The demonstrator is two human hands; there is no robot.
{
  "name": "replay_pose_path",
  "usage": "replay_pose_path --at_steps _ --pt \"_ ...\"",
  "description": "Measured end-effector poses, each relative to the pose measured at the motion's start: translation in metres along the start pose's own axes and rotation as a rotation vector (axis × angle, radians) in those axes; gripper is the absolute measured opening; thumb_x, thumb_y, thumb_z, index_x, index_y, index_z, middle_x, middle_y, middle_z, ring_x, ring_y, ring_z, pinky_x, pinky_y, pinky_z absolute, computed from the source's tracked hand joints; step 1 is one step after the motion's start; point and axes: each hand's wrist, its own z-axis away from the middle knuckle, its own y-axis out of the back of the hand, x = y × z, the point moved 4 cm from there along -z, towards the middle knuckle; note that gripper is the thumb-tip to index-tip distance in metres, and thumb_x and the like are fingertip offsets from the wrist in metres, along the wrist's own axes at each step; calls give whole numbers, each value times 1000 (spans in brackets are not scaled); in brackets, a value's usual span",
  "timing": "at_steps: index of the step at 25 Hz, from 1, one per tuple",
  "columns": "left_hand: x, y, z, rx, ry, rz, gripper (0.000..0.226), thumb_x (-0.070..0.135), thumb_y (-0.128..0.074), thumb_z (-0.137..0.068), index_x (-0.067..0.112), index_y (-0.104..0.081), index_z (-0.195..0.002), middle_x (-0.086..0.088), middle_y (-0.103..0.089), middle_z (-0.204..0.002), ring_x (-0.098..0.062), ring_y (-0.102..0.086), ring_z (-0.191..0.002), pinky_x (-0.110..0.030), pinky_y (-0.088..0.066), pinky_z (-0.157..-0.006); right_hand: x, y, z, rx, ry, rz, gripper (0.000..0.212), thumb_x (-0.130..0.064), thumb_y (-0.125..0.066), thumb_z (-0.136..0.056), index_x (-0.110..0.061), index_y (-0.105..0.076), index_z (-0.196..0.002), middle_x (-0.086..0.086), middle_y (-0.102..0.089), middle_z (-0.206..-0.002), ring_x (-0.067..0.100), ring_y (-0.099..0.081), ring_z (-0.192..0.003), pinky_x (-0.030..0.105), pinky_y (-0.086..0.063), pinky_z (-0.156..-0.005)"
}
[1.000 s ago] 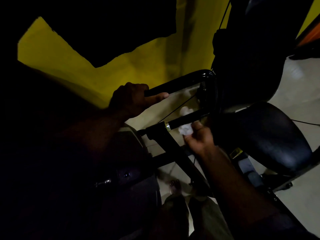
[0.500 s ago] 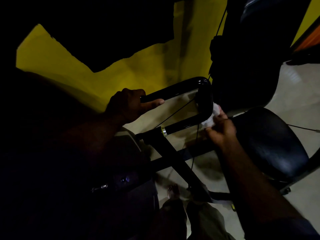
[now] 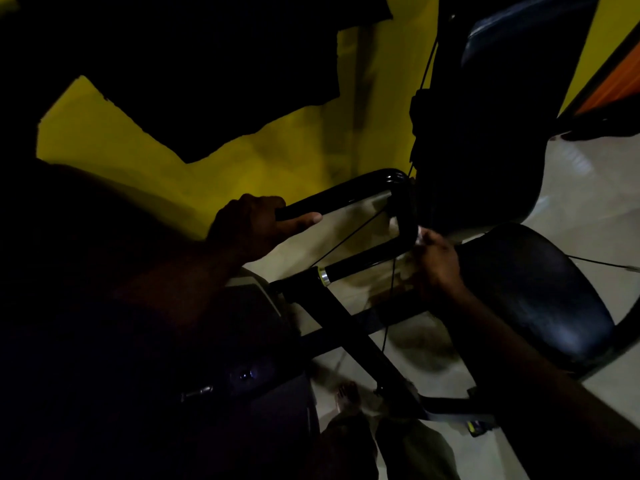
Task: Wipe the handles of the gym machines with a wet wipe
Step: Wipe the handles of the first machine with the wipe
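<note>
The left hand (image 3: 256, 226), at centre left of the frame, grips the upper bar of the glossy black U-shaped handle (image 3: 346, 194), fingers curled over it and thumb laid along its underside. The right hand (image 3: 438, 263), right of centre, pinches a bunched wet wipe (image 3: 420, 234) against the outer side of the handle's bend. Only a pale scrap of the wipe shows past the fingertips. The scene is very dim, so how much of the wipe meets the bar is hard to tell.

Several things could go wrong from here. The bend is smooth and tightly curved, so a small wad held by the fingertips may skid off or drop to the floor (image 3: 571, 188). A thin cable (image 3: 349, 237) crosses the loop and another hangs just beside the right hand, and either could snag the wipe on a sweep. The stretch under the left hand probably stays dirty unless that grip shifts.
</note>
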Motion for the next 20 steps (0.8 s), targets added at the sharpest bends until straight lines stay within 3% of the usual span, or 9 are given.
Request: replay_pose_path --at_steps 2,5,7,10,12,14,16,18,20 --pt "-3 -2 -1 -19 26 14 86 103 -32 -72 19 -43 -62 2 -51 -57 -19 -54 -55 -29 -40 -55 0 10 -16 55 4 144 17 -29 -65 -96 -19 -79 -95 7 -74 -88 33 -71 -85 38 -56 -69" --pt "0 2 0 -6 21 10 86 101 -36 -74 16 -44 -63 -1 -50 -57 -21 -53 -53 -27 -36 -52 -57 0 -45 74 133 230 22 -41 -65 -79 -25 -78 -84 8 -74 -80 27 -67 -69 39 -53 -63" --pt "0 4 3 -15 24 20 85 99 -39 -75 15 -44 -64 -2 -49 -57 -20 -52 -52 -27 -34 -51 -81 -13 -40 47 323 138 20 -40 -67 -82 -27 -79 -91 5 -77 -90 32 -73 -87 46 -58 -78" --pt "2 4 3 -29 36 10 85 100 -39 -74 15 -46 -66 -1 -51 -58 -21 -53 -53 -27 -38 -50 -32 -3 -10 -31 432 110 24 -27 -63 -93 -37 -76 -110 4 -76 -117 30 -70 -113 46 -56 -98" --pt "0 4 3 -44 53 23 83 98 -42 -75 16 -46 -67 -1 -51 -59 -22 -54 -54 -28 -41 -51 -5 10 -17 -9 290 147 26 -23 -62 -88 -35 -79 -104 7 -77 -113 27 -72 -105 50 -58 -93" --pt "2 5 0 -37 42 26 81 96 -44 -75 16 -43 -65 -1 -47 -57 -21 -51 -53 -27 -34 -49 -24 9 -38 32 216 138 18 -27 -65 -88 -30 -80 -96 10 -79 -105 23 -73 -87 41 -59 -78" --pt "4 6 0 -42 49 22 79 94 -45 -74 16 -44 -65 0 -46 -56 -19 -49 -52 -26 -29 -49 -60 -6 -45 80 377 132 22 -20 -60 -94 -29 -78 -102 1 -79 -105 21 -75 -91 40 -61 -83" --pt "3 5 0 -54 53 19 79 96 -43 -73 17 -46 -67 1 -47 -57 -19 -50 -53 -26 -29 -50 -61 -10 -24 123 571 272 34 -7 -53 -98 -29 -73 -114 -6 -75 -115 15 -73 -104 37 -58 -93" --pt "2 5 -1 -58 59 31 82 99 -39 -71 18 -47 -68 3 -48 -58 -21 -53 -55 -27 -33 -52 -39 -3 -10 109 553 331 41 2 -53 -98 -24 -70 -124 -5 -73 -119 13 -71 -108 39 -58 -97"
